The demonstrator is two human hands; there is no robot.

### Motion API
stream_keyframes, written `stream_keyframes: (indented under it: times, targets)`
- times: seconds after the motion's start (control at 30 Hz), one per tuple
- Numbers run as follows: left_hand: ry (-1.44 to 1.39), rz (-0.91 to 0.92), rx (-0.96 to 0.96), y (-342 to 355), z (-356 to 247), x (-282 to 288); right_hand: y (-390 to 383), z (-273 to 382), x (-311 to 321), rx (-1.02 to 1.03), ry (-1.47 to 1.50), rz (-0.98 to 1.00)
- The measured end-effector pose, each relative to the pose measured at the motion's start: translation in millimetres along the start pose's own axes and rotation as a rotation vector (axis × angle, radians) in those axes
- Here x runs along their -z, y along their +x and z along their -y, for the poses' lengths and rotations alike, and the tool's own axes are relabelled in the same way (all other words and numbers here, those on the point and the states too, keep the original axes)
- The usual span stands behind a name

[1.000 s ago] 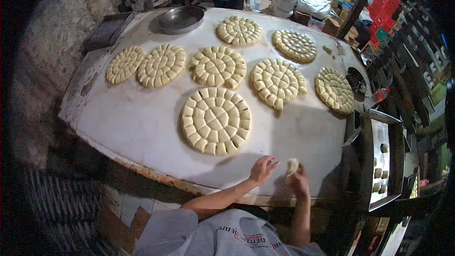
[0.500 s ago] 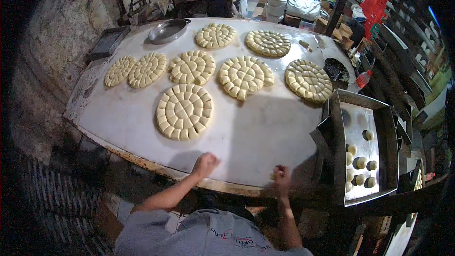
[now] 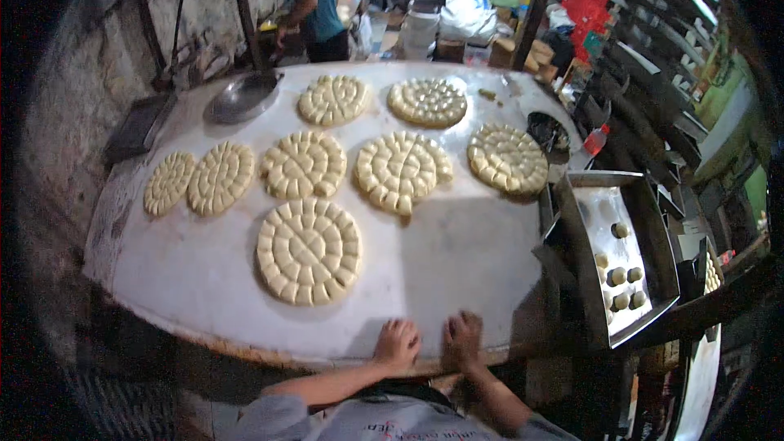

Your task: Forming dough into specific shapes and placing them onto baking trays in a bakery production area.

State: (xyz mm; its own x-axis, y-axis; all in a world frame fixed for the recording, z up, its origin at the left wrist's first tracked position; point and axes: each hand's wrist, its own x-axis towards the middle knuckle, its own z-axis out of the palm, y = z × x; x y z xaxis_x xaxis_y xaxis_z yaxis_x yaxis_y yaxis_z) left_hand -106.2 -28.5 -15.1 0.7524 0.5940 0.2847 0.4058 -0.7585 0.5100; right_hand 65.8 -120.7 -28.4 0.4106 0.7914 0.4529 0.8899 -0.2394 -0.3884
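Both of my hands rest low on the marble table [image 3: 180, 286] at its near edge, a short gap between them. My left hand [image 3: 398, 345] has curled fingers pressed to the top, and my right hand [image 3: 462, 336] is also curled and slightly blurred; what is under either hand is hidden. Just beyond them lies a scored round of pale dough [image 3: 308, 251]. Several more segmented rounds [image 3: 401, 170] are spread across the table behind it, some with uneven edges.
At right, a metal tray [image 3: 663, 265] holds several small dough balls [image 3: 618, 276]. Farther back are a red bottle [image 3: 596, 140] and a dark round container [image 3: 547, 135]. A steel pan [image 3: 241, 98] sits back left. A person in teal [image 3: 318, 12] stands behind the table, near buckets and sacks.
My hands have come closer together and down onto the table; the dough piece seen in my right hand earlier is out of sight. The view has shifted, showing the table lower.
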Motion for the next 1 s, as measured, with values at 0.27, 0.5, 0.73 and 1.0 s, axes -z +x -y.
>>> stream_keyframes:
  times: [0.27,0.5,0.73,1.0]
  targets:
    - [-0.061,-0.046,0.205,123,12,-25,89,-65,9,-0.487,-0.295,-0.149]
    - [-0.155,0.067,-0.222,10,2,10,12,-15,16,-0.159,-0.111,-0.086]
    - [0.112,-0.184,0.155,114,36,-13,66,-97,11,-0.576,0.065,-0.263]
    - [0.324,-0.158,-0.188,38,3,-1,10,-85,21,-0.092,0.054,-0.127]
